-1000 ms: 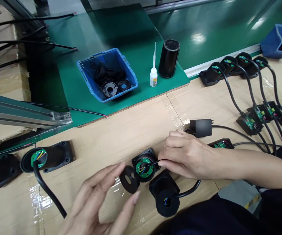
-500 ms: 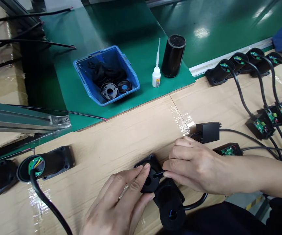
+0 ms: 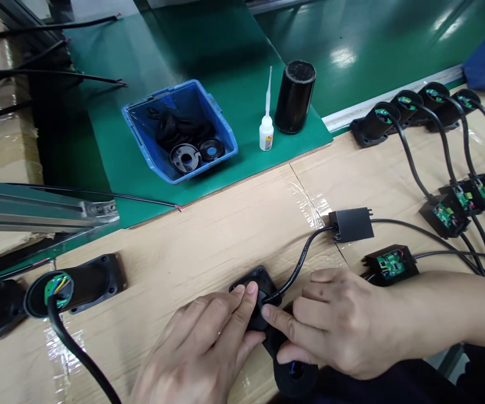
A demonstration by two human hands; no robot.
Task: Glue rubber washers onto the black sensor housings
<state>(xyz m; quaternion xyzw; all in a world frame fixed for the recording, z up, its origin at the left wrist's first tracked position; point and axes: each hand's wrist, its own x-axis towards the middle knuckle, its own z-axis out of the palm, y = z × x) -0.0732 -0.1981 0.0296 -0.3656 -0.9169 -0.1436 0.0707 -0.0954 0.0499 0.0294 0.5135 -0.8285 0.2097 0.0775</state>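
Note:
A black round housing (image 3: 255, 283) with a square flange lies on the cardboard-covered bench, and both my hands are on it. My left hand (image 3: 202, 348) grips it, fingers and thumb pinched on a black ring cap pressed over its open end. My right hand (image 3: 343, 322) presses a fingertip on the same cap where a black cable (image 3: 299, 266) leaves it. That cable runs to a small black box (image 3: 351, 223). A second black housing (image 3: 295, 373) lies under my right hand, partly hidden.
A blue bin (image 3: 141, 132) of black ring caps, a glue bottle (image 3: 266, 132) and a black cylinder (image 3: 295, 96) stand on the green mat. Several wired housings (image 3: 374, 123) and open circuit boxes (image 3: 444, 216) lie at right; another wired housing (image 3: 78, 286) lies at left.
My left hand brought the ring cap onto the housing, covering its green board. My right hand let go of the cable and came down onto the cap; the cable now arcs free.

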